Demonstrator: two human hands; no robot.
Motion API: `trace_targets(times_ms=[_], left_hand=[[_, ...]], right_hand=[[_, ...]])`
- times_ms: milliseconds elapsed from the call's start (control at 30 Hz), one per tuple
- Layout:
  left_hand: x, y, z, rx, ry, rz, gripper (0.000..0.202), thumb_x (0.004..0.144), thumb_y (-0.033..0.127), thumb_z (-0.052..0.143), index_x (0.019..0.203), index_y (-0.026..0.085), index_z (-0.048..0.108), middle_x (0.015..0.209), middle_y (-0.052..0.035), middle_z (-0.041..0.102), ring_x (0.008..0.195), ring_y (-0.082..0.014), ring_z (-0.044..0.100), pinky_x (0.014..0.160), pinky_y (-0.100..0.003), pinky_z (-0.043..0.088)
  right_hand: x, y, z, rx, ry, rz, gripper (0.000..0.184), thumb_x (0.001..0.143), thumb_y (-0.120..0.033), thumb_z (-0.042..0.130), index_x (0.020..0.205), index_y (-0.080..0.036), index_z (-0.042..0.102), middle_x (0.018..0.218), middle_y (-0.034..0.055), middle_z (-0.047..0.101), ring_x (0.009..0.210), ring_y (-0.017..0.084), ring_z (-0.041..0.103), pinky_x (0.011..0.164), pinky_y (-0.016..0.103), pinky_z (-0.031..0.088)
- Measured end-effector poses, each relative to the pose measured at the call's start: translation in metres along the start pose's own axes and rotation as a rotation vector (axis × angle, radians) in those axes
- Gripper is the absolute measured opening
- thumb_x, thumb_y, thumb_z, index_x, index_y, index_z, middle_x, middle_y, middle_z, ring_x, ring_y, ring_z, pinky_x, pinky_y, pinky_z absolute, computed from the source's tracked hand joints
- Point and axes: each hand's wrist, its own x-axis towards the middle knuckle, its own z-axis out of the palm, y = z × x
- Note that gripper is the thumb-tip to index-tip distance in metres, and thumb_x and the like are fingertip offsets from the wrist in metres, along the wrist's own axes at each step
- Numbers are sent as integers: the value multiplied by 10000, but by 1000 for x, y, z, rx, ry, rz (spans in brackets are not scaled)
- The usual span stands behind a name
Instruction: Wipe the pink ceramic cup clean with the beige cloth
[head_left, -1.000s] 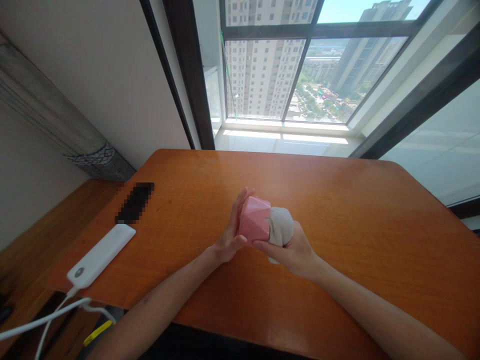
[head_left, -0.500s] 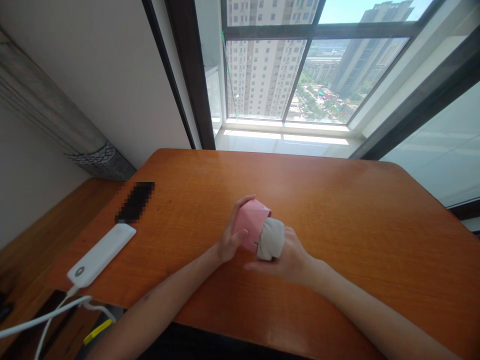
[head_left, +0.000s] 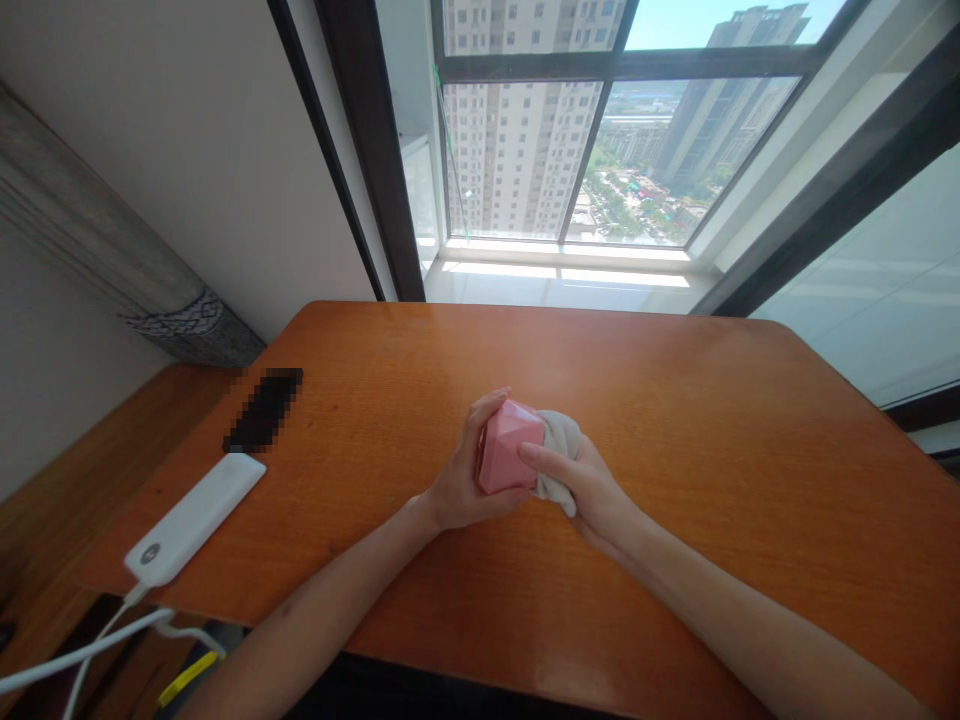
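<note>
The two hands have closed in since the earlier frame, and the pink piece has turned from leaning toward the upper left to standing more squarely, with the cloth now pressed tighter against it. In the head view, a pink faceted container [head_left: 506, 447] sits at lower centre, held above the orange wooden bench [head_left: 712, 520]. The left hand [head_left: 466, 468] cups it from the left, fingers curled around its far side. The right hand [head_left: 585, 485] comes in from the lower right, fingers together and laid across the grey cloth [head_left: 557, 432], tips reaching the container's right face. The cloth remains bunched outside on the right, with a fold hanging lower down; whether any has gone inside is hidden. Container and cloth line up left to right, the container itself stubby with no clear long axis.
</note>
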Motion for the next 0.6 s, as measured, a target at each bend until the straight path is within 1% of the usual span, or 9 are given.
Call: trace_targets(times_ms=[67, 133, 200, 267, 300, 367, 433, 500, 600], left_hand=[[0, -1, 1, -15, 33, -2, 985, 821, 573, 877, 1630, 306, 383, 1632, -152, 444, 1449, -376, 501, 1262, -561, 392], [-1, 0, 2, -138, 55, -62, 960, 839, 625, 838, 1612, 276, 389, 1547, -154, 522, 1352, -352, 580, 1204, -527, 447], [-2, 1, 3, -294, 44, -150, 924, 868, 672, 780, 1598, 257, 395, 1484, -152, 588, 1295, -345, 630, 1160, -515, 478], [-2, 2, 3, -422, 11, -205, 891, 872, 684, 757, 1577, 252, 422, 1445, -147, 635, 1283, -352, 653, 1135, -512, 494], [-2, 2, 2, -460, -7, -223, 884, 867, 677, 761, 1570, 253, 433, 1438, -145, 646, 1287, -357, 658, 1129, -512, 499], [-2, 1, 2, -482, -23, -256, 884, 862, 666, 768, 1571, 251, 443, 1444, -145, 651, 1304, -364, 659, 1142, -521, 496], [-2, 2, 1, -471, 0, -273, 895, 886, 691, 735, 1601, 252, 423, 1496, -155, 624, 1345, -373, 642, 1182, -543, 474], [-1, 3, 1, -450, 19, -255, 945, 915, 730, 690, 1661, 264, 345, 1576, -171, 567, 1430, -389, 589, 1248, -573, 421], [-2, 3, 3, -373, -18, -192, 1135, 860, 742, 769, 1727, 307, 178, 1694, -177, 435, 1564, -415, 452, 1328, -604, 319]], right_hand=[[0, 3, 0, -35, -53, -27, 480, 874, -614, 839, 1070, -189, 732, 814, 24, 681, 667, 148, 562, 561, 253, 473], [0, 7, -2, -248, -128, -197, 423, 900, -599, 821, 928, -190, 718, 734, 7, 644, 629, 142, 536, 547, 258, 453], [2, 11, -6, -558, -198, -560, 405, 894, -542, 846, 777, -200, 664, 662, -11, 606, 593, 134, 508, 541, 267, 417], [4, 15, -9, -863, -248, -958, 349, 929, -415, 831, 729, -206, 636, 640, -14, 608, 587, 136, 521, 558, 283, 406], [5, 17, -11, -984, -267, -1100, 314, 962, -336, 792, 725, -206, 632, 638, -11, 616, 588, 140, 536, 567, 292, 410], [8, 19, -15, -1130, -289, -1227, 281, 1007, -191, 682, 731, -202, 632, 651, -1, 636, 603, 147, 567, 596, 303, 435], [9, 18, -16, -1111, -278, -1231, 282, 1008, -148, 641, 731, -202, 634, 664, 2, 652, 603, 144, 576, 601, 299, 445], [8, 14, -15, -957, -207, -1109, 246, 987, -218, 702, 747, -206, 650, 678, -6, 666, 593, 136, 572, 576, 279, 438], [4, 5, -10, -578, -41, -588, 260, 909, -397, 833, 808, -206, 690, 670, -23, 646, 560, 124, 540, 517, 247, 426]])
